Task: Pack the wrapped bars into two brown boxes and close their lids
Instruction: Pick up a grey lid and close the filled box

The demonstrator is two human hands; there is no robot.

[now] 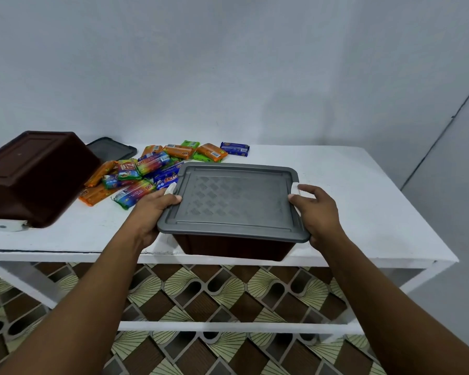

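Brown lidded box (pixel 233 247) in curled grip of left hand (pixel 149 209) and right hand (pixel 320 212).

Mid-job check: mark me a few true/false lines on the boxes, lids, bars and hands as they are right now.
1. The left hand and right hand hold the near box by its sides. True.
2. The near box has no lid on it. False: a grey lid sits on top of it.
3. The bars are all inside the left box. False: they lie loose on the table, and that box is tipped over with its bottom showing.
4. A second lid lies on the table behind the left box. True.
5. A blue bar lies at the far right end of the pile. True.
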